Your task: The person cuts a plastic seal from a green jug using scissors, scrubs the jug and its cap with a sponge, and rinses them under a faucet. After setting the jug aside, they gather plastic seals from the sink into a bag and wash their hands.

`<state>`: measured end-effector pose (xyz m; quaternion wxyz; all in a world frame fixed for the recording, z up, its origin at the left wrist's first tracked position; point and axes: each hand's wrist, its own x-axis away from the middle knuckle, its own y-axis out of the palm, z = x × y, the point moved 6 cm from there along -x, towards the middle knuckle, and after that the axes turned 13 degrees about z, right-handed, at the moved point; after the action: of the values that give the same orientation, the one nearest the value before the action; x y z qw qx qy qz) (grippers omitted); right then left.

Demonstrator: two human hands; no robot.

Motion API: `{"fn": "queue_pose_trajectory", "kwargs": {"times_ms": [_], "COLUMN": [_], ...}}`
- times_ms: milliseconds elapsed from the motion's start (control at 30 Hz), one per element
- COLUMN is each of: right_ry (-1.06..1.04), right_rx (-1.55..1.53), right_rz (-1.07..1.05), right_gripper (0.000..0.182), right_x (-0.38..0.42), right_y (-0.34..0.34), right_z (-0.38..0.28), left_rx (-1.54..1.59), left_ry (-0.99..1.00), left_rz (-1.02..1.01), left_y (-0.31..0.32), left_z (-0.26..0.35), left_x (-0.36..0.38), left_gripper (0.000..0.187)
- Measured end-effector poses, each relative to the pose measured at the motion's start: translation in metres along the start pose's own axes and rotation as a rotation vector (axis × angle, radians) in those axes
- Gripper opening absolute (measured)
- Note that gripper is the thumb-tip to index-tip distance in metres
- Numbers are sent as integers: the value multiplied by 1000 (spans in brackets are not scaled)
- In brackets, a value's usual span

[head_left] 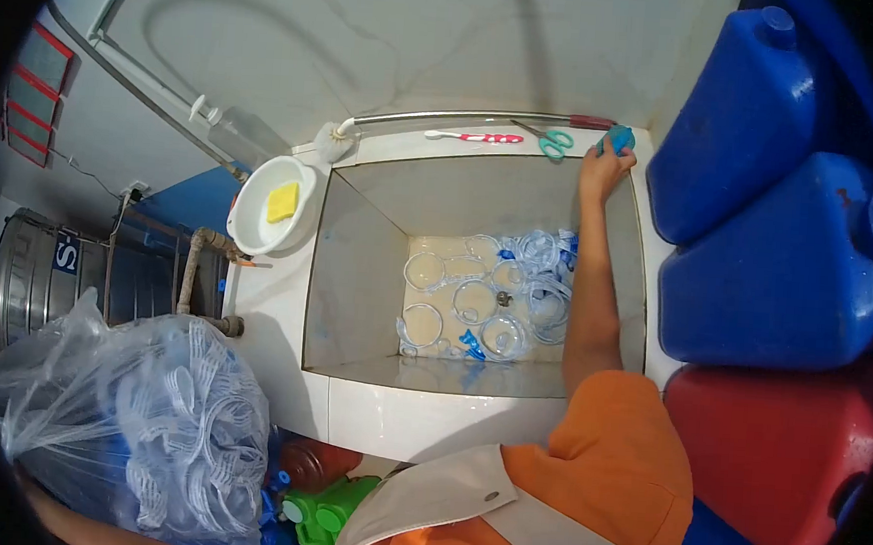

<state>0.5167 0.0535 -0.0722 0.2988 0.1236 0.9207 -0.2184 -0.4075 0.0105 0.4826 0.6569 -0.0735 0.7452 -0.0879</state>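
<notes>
At the sink's far right corner, my right hand [608,170] has its fingers closed on a small turquoise-blue object [621,139] whose kind I cannot make out. Just left of it lie teal-handled scissors [555,144] and a pink and white toothbrush [485,138]. Down in the tiled sink [357,258] are several coils of clear tubing [503,335] with blue fittings [471,344]. My left hand [31,493] is at the lower left edge beside a clear plastic bag [59,389] full of ribbed tubing [193,408]. Its fingers are hidden by the dark rim of the view.
A white basin [242,226] with a yellow sponge [283,203] stands left of the sink. A metal rod [466,117] runs along the back ledge. Blue jerrycans [781,279] and a red one [780,453] line the right side. Green bottles [327,516] stand below.
</notes>
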Motion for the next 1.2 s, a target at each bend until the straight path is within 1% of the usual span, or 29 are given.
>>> {"fn": "queue_pose_trajectory", "kwargs": {"times_ms": [33, 67, 133, 167, 200, 267, 300, 367, 433, 500, 533, 567, 600, 633, 667, 733, 767, 800, 833, 867, 933, 967, 1000, 1067, 1100, 1167, 1200], "right_ry": [115, 110, 161, 150, 126, 279, 277, 113, -152, 40, -73, -68, -265, -498, -605, -967, -964, -1054, -1145, -1139, -1195, -1162, -1129, -874, -871, -375, -370], "right_rx": [-140, -137, -140, -204, -52, -11, -4, -81, -62, -283, -227, -243, -183, -161, -217, -58, -64, -31, 6, 3, 326, 442, 558, 696, 698, 672, 679], "right_rz": [-144, -142, -23, 10, -190, -313, -331, -100, 128, -471, -611, -917, -1121, -1201, -1196, -1356, -1344, -1371, -1398, -1391, -1577, -1601, -1621, -1597, -1609, -1638, -1649], "right_gripper": [44, 44, 44, 45, 51, 56, 56, 51, 34, 22, 20, 21, 22, 23, 24, 31, 31, 37, 44, 44, 67, 75, 83, 94, 94, 102, 102], "right_x": [-7, -17, -34, -37, -40, -52, -52, -47, -22, 28, 70, 120, 167, 214, 252, 335, 340, 346, 345, 339, 346, 339, 328, 301, 291, 270, 273], "right_y": [19, 15, 4, 12, 30, 31, 14, -33, -68, -30, 6, 37, 54, 73, 80, 112, 111, 110, 114, 125, 140, 150, 155, 148, 138, 114, 104], "right_z": [15, 12, 8, 7, 9, -5, -16, -37, -56, -47, -28, -10, 6, 24, 43, 82, 81, 77, 74, 75, 105, 126, 149, 198, 215, 246, 247], "left_rx": [11, 11, 16, 19, 13, 22, 42, 30, 20, 17, 17, 10, 6, 6, 11, 22, 91, 161, 405, 420, 386, 374, 343, 293, 279, 252, 231], "left_ry": [5, 10, 29, 37, 56, 75, 81, 109, 127, 154, 167, 187, 204, 218, 235, 245, 247, 250, 36, 26, 91, 110, 135, 180, 193, 216, 228], "left_rz": [4, 2, 5, 2, -12, -28, -31, -42, -62, -70, -76, -87, -100, -112, -120, -99, -68, -36, -2, -23, -71, -80, -84, -78, -81, -77, -75], "left_y": [2, 6, 9, 13, 14, 21, 26, 30, 37, 44, 48, 53, 60, 65, 72, 84, 81, 75, 71, 80, 90, 92, 93, 96, 98, 102, 105], "left_z": [4, 4, 7, 8, 8, 6, 5, 8, 13, 23, 30, 37, 48, 59, 72, 104, 142, 193, 263, 287, 309, 312, 303, 292, 290, 280, 273], "left_x": [0, 2, 2, 5, 5, 7, 5, 5, 4, -2, -7, -8, -11, -14, -17, -11, 1, 16, 34, 50, 64, 69, 72, 70, 70, 70, 68], "left_gripper": [19, 19, 18, 17, 17, 16, 16, 15, 15, 14, 14, 14, 15, 15, 15, 15, 15, 15, 16, 16, 17, 17, 17, 17, 17, 18, 18]}}
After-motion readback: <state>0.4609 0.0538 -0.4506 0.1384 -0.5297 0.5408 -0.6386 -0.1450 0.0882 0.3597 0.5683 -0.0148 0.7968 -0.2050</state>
